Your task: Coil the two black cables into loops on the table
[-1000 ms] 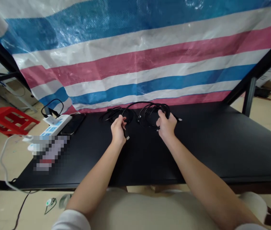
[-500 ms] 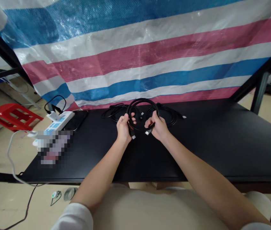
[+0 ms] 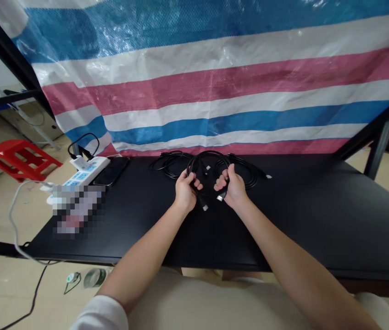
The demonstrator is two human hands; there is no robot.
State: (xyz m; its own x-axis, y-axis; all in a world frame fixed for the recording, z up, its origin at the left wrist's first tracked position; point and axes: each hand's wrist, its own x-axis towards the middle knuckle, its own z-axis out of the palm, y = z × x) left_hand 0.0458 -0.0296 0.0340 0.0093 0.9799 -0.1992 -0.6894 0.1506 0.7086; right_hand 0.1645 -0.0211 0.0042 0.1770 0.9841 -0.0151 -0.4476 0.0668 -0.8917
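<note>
Between my hands is a coiled black cable with flat, HDMI-like plugs. My left hand is closed round the left side of the loop, and one plug points down beside its fingers. On the right side, my right hand grips the coil with the thumb up; a second plug sticks out below the fingers. Behind the held loop, a coiled black cable lies at the left and another coiled black cable at the right, both on the black table.
A white power strip with plugs in it and a dark phone lie at the table's left end. A striped plastic sheet hangs along the back edge. A red stool stands on the floor at left.
My hands and the held coil sit slightly lower and further right in the picture, and the whole view has shifted a little. Both hands keep their grip on the cable.
</note>
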